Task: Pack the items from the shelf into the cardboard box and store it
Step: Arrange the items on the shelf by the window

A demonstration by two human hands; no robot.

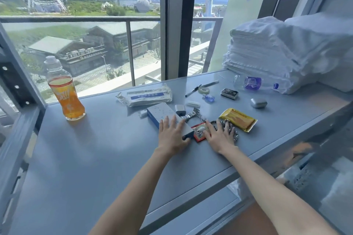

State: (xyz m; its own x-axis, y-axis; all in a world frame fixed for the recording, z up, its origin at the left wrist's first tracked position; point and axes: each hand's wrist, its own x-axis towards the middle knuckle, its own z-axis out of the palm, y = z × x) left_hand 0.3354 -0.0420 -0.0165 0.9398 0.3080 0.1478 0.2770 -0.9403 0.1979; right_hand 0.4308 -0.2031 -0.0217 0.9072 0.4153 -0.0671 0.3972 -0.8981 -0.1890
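Grey metal shelf [95,149] – holds every item listed, by a window.
- Stack of folded white towels [267,49], at 2 o'clock on the shelf.
- Orange drink bottle [65,93], upright, at 10 o'clock, well apart from the rest.
- Clear plastic packet [145,96] with blue label, flat, at 12 o'clock.
- Long white-and-blue box [164,114], mid-shelf; left hand [172,133] rests palm down on its near end, fingers straight and spread.
- Clear bottle [252,83] with purple label, on its side, just beside the towels.
- Yellow snack packet [238,119], at 3 o'clock from the box.
- Red packet [199,131] and metal chain [236,136] – right hand [219,135] lies flat over both, fingers spread.
- Metal watch [192,113], just beyond the red packet.
- Grey rounded case [258,103], dark tin [229,94], black pen [193,90], tape roll [203,90], white cube [180,109], small blue vial [209,98]: scattered between 12 and 2 o'clock.
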